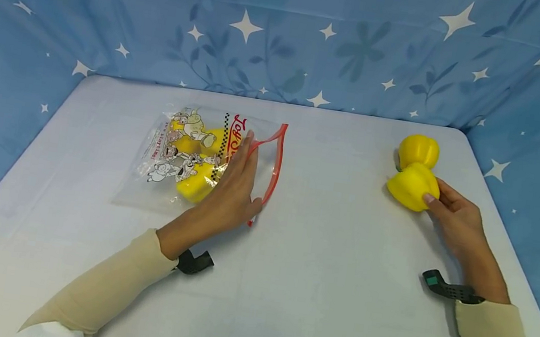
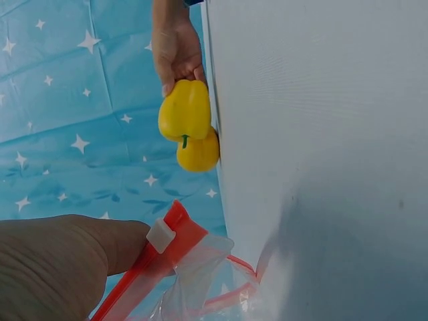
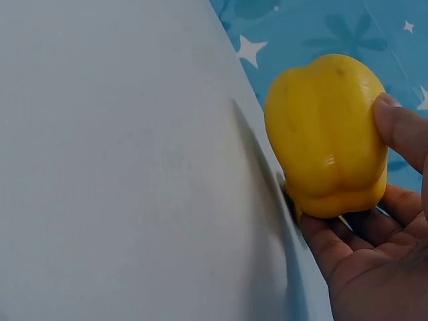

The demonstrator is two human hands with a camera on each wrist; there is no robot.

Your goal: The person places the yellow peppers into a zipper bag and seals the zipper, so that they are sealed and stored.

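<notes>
A clear zip bag [image 1: 138, 184] with a red-edged mouth and cartoon print lies on the table, its mouth toward the right. Yellow bell-pepper shapes [image 1: 193, 185] show through its plastic. My left hand [image 1: 230, 192] holds the bag by its mouth, the thumb against the red strip beside a white slider [image 2: 160, 235]. The mouth gapes somewhat. At the right, my right hand [image 1: 456, 220] grips a yellow bell pepper [image 1: 413, 187] between thumb and fingers. Its green stem appears in the left wrist view. Just behind it sits another yellow bell pepper [image 1: 420, 150], partly covered by the held one.
The white table [image 1: 316, 279] stretches between and in front of both hands. Blue curtains [image 1: 289, 33] with white stars hang along its back and sides. A dark wrist strap [image 1: 452, 289] is on the right wrist, another [image 1: 194, 263] on the left.
</notes>
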